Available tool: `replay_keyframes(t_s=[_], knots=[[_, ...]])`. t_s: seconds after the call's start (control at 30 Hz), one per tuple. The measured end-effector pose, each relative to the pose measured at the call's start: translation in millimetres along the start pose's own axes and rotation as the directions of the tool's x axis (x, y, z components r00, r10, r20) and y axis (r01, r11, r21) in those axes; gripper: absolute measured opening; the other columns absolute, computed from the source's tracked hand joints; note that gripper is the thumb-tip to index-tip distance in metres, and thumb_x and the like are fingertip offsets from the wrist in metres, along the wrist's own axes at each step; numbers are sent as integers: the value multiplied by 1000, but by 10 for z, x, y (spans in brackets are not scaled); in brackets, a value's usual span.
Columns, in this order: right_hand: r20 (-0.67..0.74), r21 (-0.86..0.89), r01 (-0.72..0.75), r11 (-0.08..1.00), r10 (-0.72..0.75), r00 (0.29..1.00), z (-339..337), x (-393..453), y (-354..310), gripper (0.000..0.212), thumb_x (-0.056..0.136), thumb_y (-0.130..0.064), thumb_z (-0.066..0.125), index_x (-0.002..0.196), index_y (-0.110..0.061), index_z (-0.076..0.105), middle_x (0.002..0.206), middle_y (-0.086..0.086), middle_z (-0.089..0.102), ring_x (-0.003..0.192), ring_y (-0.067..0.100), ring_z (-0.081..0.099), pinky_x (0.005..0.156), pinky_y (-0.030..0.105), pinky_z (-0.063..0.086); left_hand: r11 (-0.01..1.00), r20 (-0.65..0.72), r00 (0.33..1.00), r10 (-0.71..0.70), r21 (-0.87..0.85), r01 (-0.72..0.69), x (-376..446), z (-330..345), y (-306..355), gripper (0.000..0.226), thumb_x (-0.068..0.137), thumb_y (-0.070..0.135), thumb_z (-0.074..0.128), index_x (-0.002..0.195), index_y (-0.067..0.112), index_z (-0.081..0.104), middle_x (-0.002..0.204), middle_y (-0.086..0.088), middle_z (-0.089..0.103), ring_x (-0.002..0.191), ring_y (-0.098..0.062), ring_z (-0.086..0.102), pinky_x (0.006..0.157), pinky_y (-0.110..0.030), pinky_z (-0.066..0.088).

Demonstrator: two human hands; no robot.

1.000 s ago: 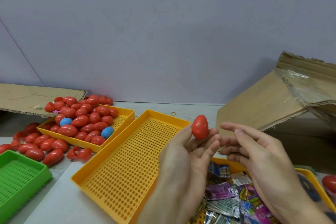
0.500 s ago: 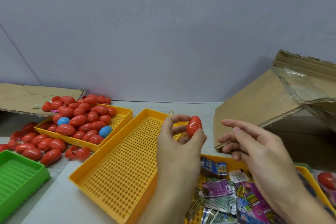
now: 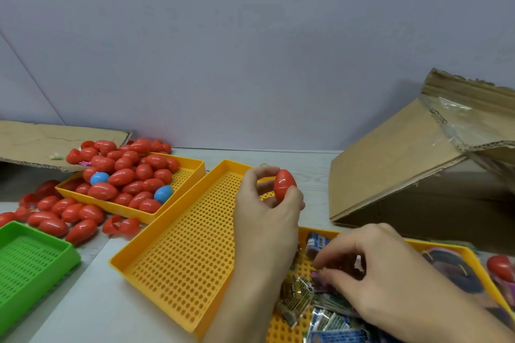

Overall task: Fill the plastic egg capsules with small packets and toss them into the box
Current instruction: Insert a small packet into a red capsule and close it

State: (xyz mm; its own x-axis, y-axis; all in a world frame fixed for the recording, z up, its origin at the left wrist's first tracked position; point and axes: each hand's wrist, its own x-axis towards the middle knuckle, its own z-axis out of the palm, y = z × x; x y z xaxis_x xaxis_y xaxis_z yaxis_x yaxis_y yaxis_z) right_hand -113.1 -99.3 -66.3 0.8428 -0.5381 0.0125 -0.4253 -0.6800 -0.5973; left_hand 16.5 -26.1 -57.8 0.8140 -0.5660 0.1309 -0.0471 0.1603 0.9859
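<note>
I can make out no brand name; the print on the packets (image 3: pixel 298 291) is too small and blurred for me to read. My left hand (image 3: pixel 267 211) is raised over the near end of the empty yellow tray (image 3: pixel 178 253), fingers curled, pinching a closed red egg (image 3: pixel 284 185) between thumb and fingertips. My right hand (image 3: pixel 390 281) is down in the packet tray (image 3: pixel 434 245) at the lower right, fingers bent into the heap of packets; whether they have one pinched I cannot tell, as the fingertips are blurred. The cardboard box (image 3: pixel 390 164) stands just behind that tray, its flap tilted up. On the far left a second yellow tray (image 3: pixel 192 172) is heaped with red eggs (image 3: pixel 122 172) and two blue ones (image 3: pixel 163 193), more red eggs lying beside it, near a green tray (image 3: pixel 33 262). One more red egg (image 3: pixel 501 270) lies at the right edge.
</note>
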Motion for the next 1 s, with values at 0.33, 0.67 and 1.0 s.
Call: replay_keyframes(t_s=[0.33,0.67,1.0], knots=[[117,-28,30,999,-26,993,9,40,57,22,77,-50,74,86,-67,64,86,-23,63,85,-9,57,64,14,47,999,12,1000,4,43,-4,-1,8,-10,20,88,8,66,99,24,62,95,0,69,78,-16,73,76,-40,62],[125,-21,24,999,-21,992,41,53,73,11,76,-55,73,85,-61,67,90,-21,60,84,-4,56,70,20,49,999,25,1000,-8,41,7,-1,8,-22,23,88,8,66,101,26,61,100,0,68,79,-15,73,74,-32,62],[45,9,107,994,-107,993,44,36,55,6,80,-43,70,81,-48,72,80,-30,64,81,-8,59,58,14,47,999,31,999,-12,31,11,-4,7,-21,23,88,7,66,102,25,61,102,-2,68,76,-13,73,73,-32,62]])
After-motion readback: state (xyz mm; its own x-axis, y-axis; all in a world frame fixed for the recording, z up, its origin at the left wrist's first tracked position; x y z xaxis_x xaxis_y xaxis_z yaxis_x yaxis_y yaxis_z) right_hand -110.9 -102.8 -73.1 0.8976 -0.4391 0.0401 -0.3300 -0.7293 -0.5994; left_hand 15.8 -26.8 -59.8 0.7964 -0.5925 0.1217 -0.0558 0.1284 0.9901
